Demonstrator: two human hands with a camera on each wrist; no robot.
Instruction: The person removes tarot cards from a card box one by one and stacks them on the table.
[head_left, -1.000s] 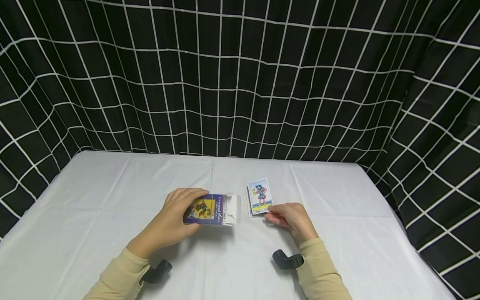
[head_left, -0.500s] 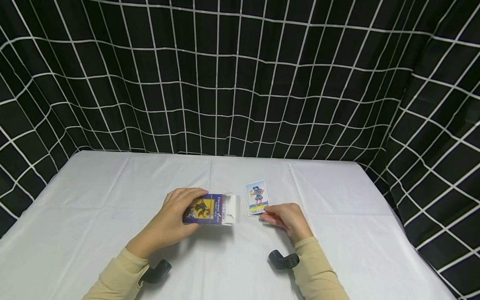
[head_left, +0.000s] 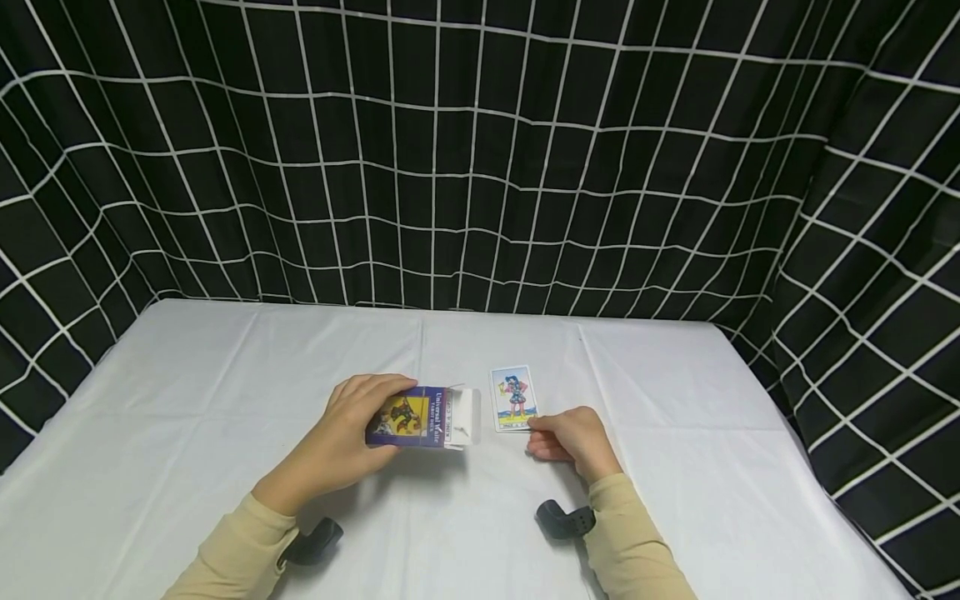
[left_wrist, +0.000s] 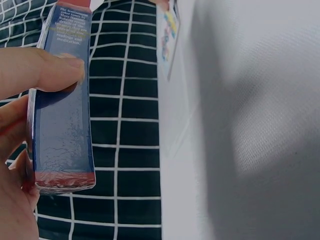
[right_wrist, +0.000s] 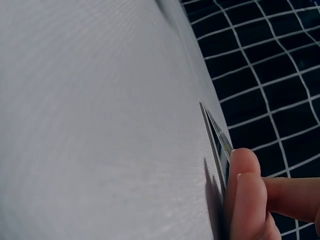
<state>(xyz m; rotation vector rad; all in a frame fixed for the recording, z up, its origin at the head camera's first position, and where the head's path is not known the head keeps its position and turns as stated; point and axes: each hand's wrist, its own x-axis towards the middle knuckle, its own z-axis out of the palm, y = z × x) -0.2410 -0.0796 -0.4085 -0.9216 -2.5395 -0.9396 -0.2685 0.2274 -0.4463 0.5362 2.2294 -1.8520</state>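
Observation:
My left hand [head_left: 337, 437] grips a purple tarot card box [head_left: 407, 417] with a yellow picture on its front. The box lies sideways, its white end flap open toward the right. Thumb and fingers wrap the box's edges in the left wrist view, where its blue side [left_wrist: 65, 135] shows printed text. Right of it, my right hand [head_left: 576, 442] pinches the lower right corner of a few tarot cards [head_left: 513, 393]; the top one shows a figure in blue on a shore. In the right wrist view the cards [right_wrist: 212, 135] appear edge-on, slightly spread, close over the cloth.
A white cloth [head_left: 225, 400] covers the table. Behind and at the sides hangs a black curtain [head_left: 480, 167] with a white grid. Dark bands with camera mounts sit at the left wrist [head_left: 315, 543] and the right wrist [head_left: 564, 521].
My right hand has shifted slightly left with the cards. The top card has straightened and now covers those beneath, whose edges showed before. The left hand and box have stayed nearly still.

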